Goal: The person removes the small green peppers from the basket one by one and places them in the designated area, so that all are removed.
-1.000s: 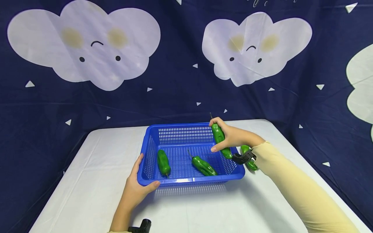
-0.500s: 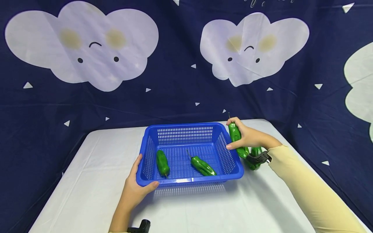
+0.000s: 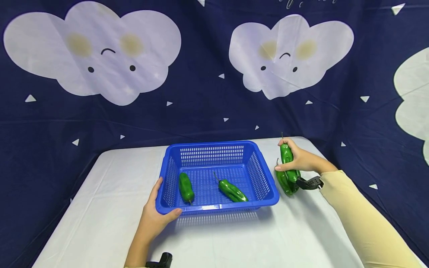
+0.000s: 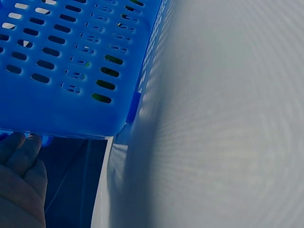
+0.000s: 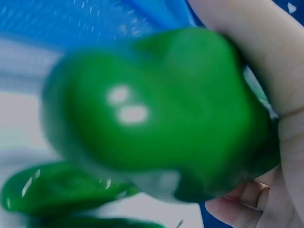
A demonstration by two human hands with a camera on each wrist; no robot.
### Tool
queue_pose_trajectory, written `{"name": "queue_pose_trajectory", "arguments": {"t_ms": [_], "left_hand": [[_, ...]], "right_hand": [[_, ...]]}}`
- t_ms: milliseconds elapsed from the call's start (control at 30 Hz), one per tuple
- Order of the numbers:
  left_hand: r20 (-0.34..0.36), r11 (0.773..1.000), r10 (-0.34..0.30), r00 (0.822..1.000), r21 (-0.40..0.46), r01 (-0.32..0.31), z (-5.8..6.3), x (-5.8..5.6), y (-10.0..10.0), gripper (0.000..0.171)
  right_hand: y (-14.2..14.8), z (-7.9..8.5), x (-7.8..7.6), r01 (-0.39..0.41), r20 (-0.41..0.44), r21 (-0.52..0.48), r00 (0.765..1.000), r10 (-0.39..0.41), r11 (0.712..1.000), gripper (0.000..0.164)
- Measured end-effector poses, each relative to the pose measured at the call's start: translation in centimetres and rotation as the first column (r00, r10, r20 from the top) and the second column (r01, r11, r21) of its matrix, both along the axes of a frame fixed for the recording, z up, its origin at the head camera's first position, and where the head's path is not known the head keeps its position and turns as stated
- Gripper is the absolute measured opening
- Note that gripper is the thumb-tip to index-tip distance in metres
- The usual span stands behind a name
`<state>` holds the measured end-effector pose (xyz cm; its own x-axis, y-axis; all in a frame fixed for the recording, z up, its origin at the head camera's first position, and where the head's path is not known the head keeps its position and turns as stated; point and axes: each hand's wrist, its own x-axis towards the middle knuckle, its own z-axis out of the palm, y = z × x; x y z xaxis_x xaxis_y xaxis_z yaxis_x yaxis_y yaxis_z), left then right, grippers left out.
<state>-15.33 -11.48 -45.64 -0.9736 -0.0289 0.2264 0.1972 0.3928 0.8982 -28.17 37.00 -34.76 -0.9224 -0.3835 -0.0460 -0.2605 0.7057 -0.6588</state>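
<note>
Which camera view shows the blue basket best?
The head view: the blue basket appears nearly whole, inside included. The left wrist view shows only part of its slotted side; the right wrist view, a blurred portion behind the held pepper.

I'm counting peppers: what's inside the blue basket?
A left pepper and a right pepper lie in the blue basket; its near rim hides the closest strip of floor.

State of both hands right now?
Left hand: gripping the blue perforated basket at its near left corner.
Right hand: holding a long green pepper.
</note>
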Motion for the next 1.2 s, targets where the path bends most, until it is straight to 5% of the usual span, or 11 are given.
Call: {"name": "queue_pose_trajectory", "arguments": {"t_ms": [200,367,567,1200], "left_hand": [[0.008,1.000,0.004,1.000,0.007,-0.004,-0.1,0.0,-0.1,0.113],[0.006,1.000,-0.001,1.000,0.008,0.001,0.1,0.1,-0.1,0.113],[0.001,1.000,0.000,1.000,0.011,0.000,-0.1,0.0,-0.1,0.113],[0.000,1.000,0.000,1.000,0.011,0.000,0.0,0.0,0.0,0.113]], "right_hand": [[1.7,-1.2,-0.1,0.039,-0.029,0.145,0.999,-0.035,0.989,0.088],[2.7,-2.6,-0.4,0.072,-0.055,0.299,0.997,-0.058,0.952,0.094],[3.1,-3.8,-0.4,0.073,-0.014,0.368,0.997,-0.073,0.927,0.095],[2.9,-5.3,0.0,0.143,-0.093,0.585,0.990,-0.109,0.798,0.101]]}}
